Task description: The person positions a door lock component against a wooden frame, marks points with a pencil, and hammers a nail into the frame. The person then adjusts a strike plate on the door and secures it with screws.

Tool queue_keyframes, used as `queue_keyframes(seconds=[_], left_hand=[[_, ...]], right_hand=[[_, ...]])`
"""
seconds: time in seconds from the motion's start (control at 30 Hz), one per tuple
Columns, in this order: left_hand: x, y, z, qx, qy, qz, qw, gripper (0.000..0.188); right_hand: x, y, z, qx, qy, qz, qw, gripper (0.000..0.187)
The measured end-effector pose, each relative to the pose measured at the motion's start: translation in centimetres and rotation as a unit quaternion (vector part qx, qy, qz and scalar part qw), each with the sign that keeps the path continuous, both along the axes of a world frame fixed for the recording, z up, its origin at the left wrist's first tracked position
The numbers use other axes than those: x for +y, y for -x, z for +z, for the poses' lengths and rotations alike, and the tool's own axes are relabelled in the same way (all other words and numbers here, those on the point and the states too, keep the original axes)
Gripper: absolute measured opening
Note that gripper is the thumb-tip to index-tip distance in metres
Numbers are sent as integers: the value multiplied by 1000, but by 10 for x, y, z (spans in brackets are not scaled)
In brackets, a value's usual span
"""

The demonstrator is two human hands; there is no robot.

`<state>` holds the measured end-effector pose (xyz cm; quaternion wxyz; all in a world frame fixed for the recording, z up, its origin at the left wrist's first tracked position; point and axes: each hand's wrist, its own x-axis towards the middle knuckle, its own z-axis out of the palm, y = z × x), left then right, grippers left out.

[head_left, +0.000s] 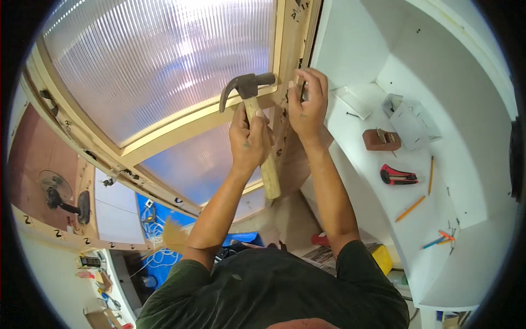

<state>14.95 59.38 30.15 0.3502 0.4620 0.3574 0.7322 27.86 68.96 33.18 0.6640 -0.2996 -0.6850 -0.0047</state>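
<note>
Left hand [249, 140]: fingers wrapped round wooden handle [269, 174] of hammer [247, 86], claw head uppermost, in front of ribbed panel [170, 60]. Right hand [309, 109]: beside wooden frame [286, 44], fingers half curled; cannot tell whether they pinch anything. Hand plane [379, 140] on white shelf [438, 215]

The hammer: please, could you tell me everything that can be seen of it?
The hammer has a dark, metal-looking head with a curved claw on the left and a blunt striking end on the right. Its pale handle looks wooden and slants down to the right. It is held in front of a pale frame. The person's left grip closes around the upper handle, hiding part of it. I cannot tell whether the head touches the frame.
</note>
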Motion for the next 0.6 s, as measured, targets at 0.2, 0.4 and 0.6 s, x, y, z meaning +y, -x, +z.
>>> queue_keyframes(seconds=[0.2,0.4,0.6], left_hand=[[14,-19,-8,-25,-25,32,999,26],[17,-22,-4,-65,-44,36,996,29],[23,-22,10,-50,-37,31,998,31]], right_hand=[[16,-1,40,-25,-17,-70,997,40],[21,1,48,-29,19,-51,998,42],[17,-1,51,-30,66,-47,996,40]])
